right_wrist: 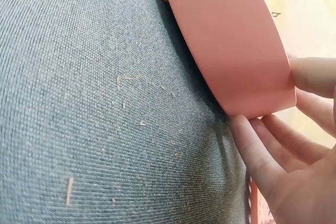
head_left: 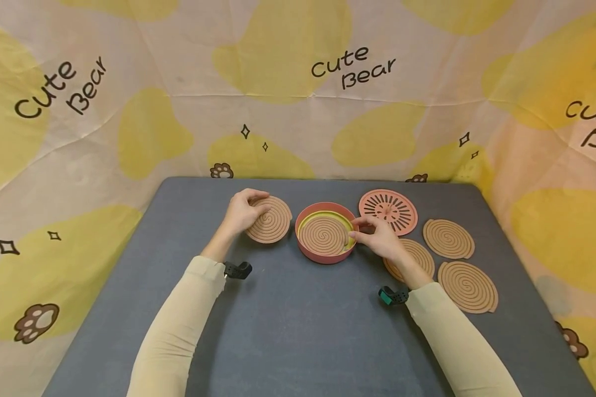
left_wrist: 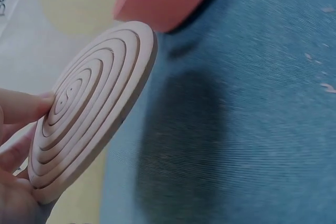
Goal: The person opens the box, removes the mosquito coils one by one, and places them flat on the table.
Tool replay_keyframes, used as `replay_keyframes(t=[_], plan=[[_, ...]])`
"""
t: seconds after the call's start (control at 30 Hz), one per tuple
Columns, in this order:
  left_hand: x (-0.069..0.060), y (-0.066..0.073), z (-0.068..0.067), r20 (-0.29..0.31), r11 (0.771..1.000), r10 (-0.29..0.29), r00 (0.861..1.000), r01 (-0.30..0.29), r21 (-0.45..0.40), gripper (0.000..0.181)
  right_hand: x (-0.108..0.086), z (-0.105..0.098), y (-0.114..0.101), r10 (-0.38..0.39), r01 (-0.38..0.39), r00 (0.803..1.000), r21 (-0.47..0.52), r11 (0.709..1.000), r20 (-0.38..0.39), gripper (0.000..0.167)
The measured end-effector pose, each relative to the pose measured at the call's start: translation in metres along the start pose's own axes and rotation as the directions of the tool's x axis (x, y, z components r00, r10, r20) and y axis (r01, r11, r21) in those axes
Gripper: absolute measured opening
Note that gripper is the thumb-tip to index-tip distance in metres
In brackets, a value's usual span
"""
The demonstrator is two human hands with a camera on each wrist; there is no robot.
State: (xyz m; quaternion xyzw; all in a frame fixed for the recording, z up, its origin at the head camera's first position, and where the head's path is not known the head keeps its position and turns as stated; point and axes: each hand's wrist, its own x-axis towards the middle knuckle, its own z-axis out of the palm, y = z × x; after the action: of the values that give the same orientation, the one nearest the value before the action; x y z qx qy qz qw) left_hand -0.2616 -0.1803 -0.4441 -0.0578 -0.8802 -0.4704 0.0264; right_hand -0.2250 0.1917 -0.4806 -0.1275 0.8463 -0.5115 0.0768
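My left hand (head_left: 246, 212) pinches a tan mosquito coil (head_left: 272, 221) near its centre and edge. In the left wrist view the coil (left_wrist: 100, 103) is tilted and held above the table, its shadow below. Just right of it sits a round pink mosquito coil holder (head_left: 326, 258) with a yellow inside, and another coil (head_left: 323, 235) lies in it. My right hand (head_left: 379, 237) grips the holder's right rim. The right wrist view shows fingers (right_wrist: 257, 150) against the pink outer wall (right_wrist: 231, 35) and one digit over its edge.
A pink slotted lid (head_left: 402, 207) lies behind my right hand. Three more coils lie at the right: one (head_left: 417, 255) partly under my right forearm, one (head_left: 448, 239) farther back, one (head_left: 468, 286) nearer. Small crumbs (right_wrist: 142, 123) dot the grey-blue table (head_left: 298, 331). A printed cloth (head_left: 278, 66) hangs behind.
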Motion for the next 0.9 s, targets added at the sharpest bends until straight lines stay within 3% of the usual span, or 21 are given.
replay_keyframes(t=[0.17,0.43,0.9], plan=[[-0.001,-0.017,0.011,-0.006,0.999,-0.042,0.999,0.042,-0.027,0.034,-0.001,0.000,-0.005,0.018,-0.018,1.000,-0.012,1.000,0.004,0.042],[-0.004,-0.033,0.028,0.034,0.995,-0.095,0.995,0.096,-0.017,0.035,0.001,0.000,0.001,0.008,-0.008,1.000,-0.006,1.000,0.003,0.044],[-0.003,-0.036,0.035,0.137,0.994,-0.104,0.985,0.098,0.048,0.039,0.001,0.000,-0.002,0.011,-0.011,1.000,-0.007,1.000,0.006,0.042]])
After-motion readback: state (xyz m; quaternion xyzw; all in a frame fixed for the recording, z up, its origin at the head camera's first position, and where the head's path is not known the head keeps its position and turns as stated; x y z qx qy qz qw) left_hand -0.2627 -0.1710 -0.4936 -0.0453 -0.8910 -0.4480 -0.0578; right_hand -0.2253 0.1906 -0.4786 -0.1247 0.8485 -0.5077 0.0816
